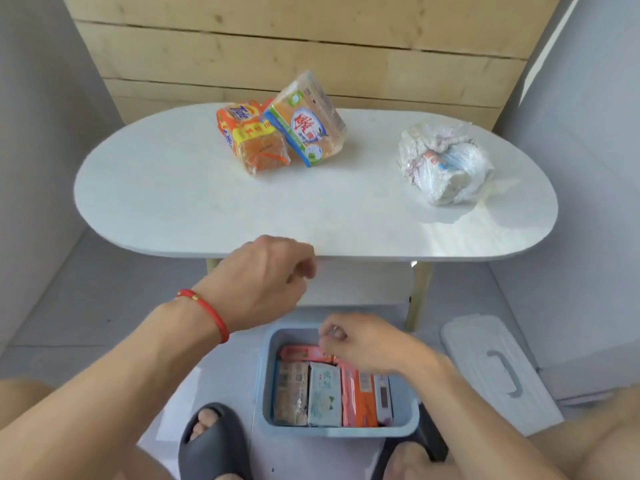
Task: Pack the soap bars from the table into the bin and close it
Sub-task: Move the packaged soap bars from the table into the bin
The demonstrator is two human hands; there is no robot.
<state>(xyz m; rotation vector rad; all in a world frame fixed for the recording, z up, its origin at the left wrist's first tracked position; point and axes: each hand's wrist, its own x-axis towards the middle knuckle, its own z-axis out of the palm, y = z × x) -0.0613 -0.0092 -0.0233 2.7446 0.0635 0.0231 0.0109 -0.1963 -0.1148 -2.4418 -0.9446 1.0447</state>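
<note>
A white oval table (pixel 173 188) carries three wrapped soap packs. At the far middle, an orange pack (pixel 249 136) lies flat, and an orange-and-green pack (pixel 308 129) leans tilted against it, touching. Well apart, on the right, sits a crinkled clear-plastic bundle (pixel 446 164) of pale bars.

Below the near table edge, on the floor, an open blue bin (pixel 266 375) already holds several wrapped bars standing side by side. Its grey lid (pixel 491 368) lies on the floor just right of it.

The left hand (pixel 263 278) hangs at the near table edge, fingers loosely curled and holding nothing, well short of the two orange packs. The right hand (pixel 360 341) hovers over the far end of the bin; its fingertips are pinched together, but whether they hold anything cannot be told.

The packs look like stiff, fairly heavy blocks in slick film, likely to slip. Gripping across the short sides, fingers and thumb on opposite faces, seems safest. The bundle looks looser and probably wants a wide grasp from above.
</note>
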